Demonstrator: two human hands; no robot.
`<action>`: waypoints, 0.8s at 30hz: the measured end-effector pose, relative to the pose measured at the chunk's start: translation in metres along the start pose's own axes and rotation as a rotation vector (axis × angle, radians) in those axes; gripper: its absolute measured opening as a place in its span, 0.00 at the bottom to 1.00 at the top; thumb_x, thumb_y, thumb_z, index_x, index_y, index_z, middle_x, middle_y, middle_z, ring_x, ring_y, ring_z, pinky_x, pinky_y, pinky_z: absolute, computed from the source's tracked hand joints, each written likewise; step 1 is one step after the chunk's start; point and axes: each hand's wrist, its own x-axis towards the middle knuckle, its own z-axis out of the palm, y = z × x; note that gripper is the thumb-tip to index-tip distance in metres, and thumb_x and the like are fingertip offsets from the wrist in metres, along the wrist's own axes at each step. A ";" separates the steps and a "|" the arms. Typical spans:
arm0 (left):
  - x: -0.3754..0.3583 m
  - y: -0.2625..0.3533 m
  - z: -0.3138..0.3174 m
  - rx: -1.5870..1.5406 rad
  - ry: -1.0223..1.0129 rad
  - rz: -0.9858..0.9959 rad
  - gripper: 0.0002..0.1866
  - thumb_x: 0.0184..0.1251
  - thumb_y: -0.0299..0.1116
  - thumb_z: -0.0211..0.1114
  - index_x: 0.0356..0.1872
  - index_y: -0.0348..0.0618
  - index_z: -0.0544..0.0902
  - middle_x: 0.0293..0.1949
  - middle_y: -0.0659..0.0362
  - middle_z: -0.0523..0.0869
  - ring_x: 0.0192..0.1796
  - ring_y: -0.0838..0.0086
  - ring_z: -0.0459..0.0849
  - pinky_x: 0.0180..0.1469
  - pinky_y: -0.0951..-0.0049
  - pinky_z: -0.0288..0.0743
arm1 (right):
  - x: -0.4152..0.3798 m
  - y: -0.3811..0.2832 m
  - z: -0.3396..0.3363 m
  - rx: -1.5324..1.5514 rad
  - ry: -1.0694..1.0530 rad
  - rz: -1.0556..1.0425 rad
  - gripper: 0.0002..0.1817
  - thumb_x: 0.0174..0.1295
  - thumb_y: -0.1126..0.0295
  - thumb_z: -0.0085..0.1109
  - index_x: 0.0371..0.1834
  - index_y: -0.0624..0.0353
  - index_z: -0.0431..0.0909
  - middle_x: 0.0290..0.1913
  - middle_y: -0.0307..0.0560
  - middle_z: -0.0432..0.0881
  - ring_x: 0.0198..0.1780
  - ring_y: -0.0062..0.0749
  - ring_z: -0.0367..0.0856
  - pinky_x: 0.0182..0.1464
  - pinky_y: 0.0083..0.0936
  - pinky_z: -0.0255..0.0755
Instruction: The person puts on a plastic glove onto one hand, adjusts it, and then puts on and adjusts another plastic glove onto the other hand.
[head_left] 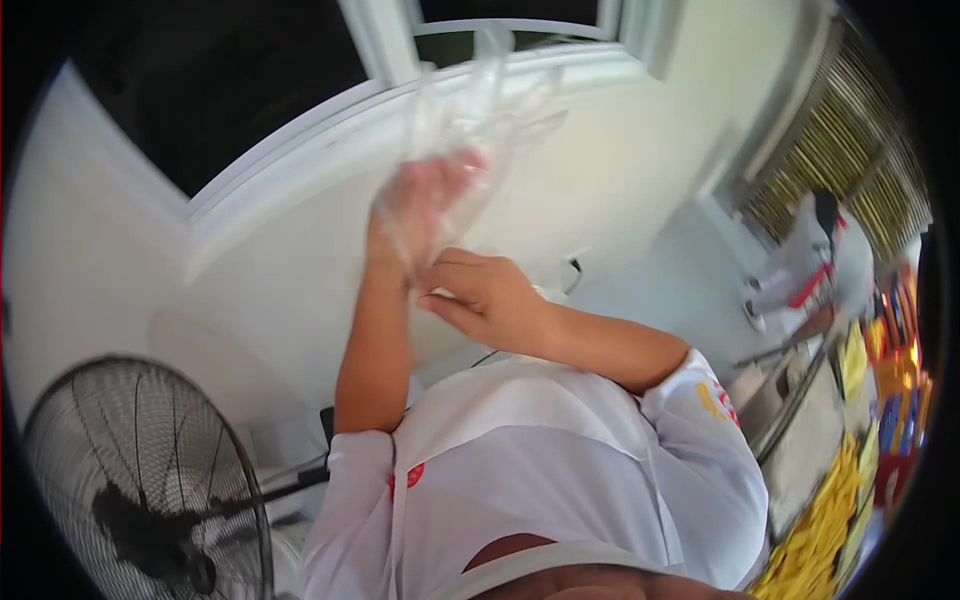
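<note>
Pinching closed with right hand (483, 298) on 1 clear glove (478, 110) at its cuff, enclosing left hand (430, 195), left grip blurred beyond telling.

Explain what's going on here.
Someone in a white apron has their left hand partway into a clear plastic glove. The glove's fingers stick up beyond the hand, apparently unfilled, though blur hides the detail. The right hand pinches the cuff at the left wrist. A black fan stands on the left; another person is farther off on the right.
</note>
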 end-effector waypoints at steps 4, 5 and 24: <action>-0.001 0.005 0.040 0.021 0.184 0.076 0.50 0.68 0.75 0.40 0.71 0.35 0.66 0.72 0.46 0.67 0.76 0.54 0.62 0.77 0.47 0.49 | -0.006 -0.008 0.005 -0.056 0.077 0.033 0.07 0.60 0.74 0.65 0.41 0.57 0.81 0.37 0.43 0.81 0.34 0.39 0.83 0.33 0.29 0.75; 0.000 -0.002 0.013 -0.035 -0.094 -0.024 0.49 0.68 0.74 0.42 0.74 0.40 0.63 0.74 0.47 0.64 0.77 0.54 0.58 0.77 0.48 0.47 | -0.009 -0.008 0.012 -0.055 0.121 0.029 0.07 0.60 0.73 0.65 0.40 0.57 0.81 0.38 0.42 0.81 0.34 0.39 0.83 0.33 0.30 0.75; 0.015 -0.007 0.044 0.079 -0.205 -0.061 0.47 0.70 0.70 0.48 0.78 0.43 0.56 0.75 0.44 0.59 0.79 0.52 0.54 0.78 0.47 0.42 | -0.022 -0.015 0.059 -0.289 0.455 0.248 0.04 0.62 0.72 0.64 0.38 0.54 0.80 0.36 0.39 0.79 0.33 0.35 0.81 0.34 0.32 0.74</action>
